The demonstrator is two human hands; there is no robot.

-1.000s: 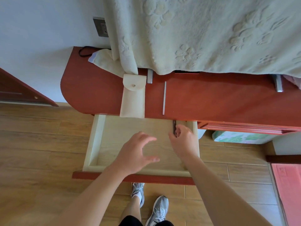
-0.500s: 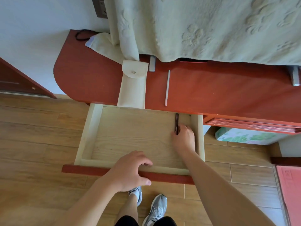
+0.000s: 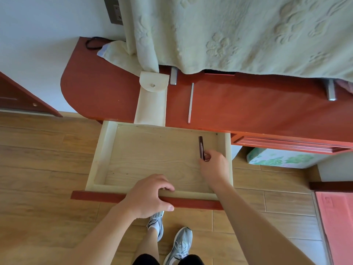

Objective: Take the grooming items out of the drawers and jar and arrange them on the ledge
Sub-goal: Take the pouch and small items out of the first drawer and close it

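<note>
An open pale wooden drawer (image 3: 99,150) with a red front juts out from under the red ledge (image 3: 248,108). A slim dark stick-shaped grooming item (image 3: 201,146) lies near the drawer's right wall. My right hand (image 3: 214,167) pinches its near end with curled fingers. My left hand (image 3: 150,196) grips the drawer's front edge, thumb on the red face. On the ledge lie a cream snap pouch (image 3: 151,100) and a thin white stick (image 3: 190,102).
A pale green blanket (image 3: 248,35) hangs over the back of the ledge, hiding what is behind it. Two grey metal brackets (image 3: 173,77) poke out beneath it. A second red drawer front (image 3: 286,144) is at right. My shoes stand on the wooden floor below.
My left hand dropped from above the drawer onto its front edge and grips it. My right hand stayed on the dark item's near end.
</note>
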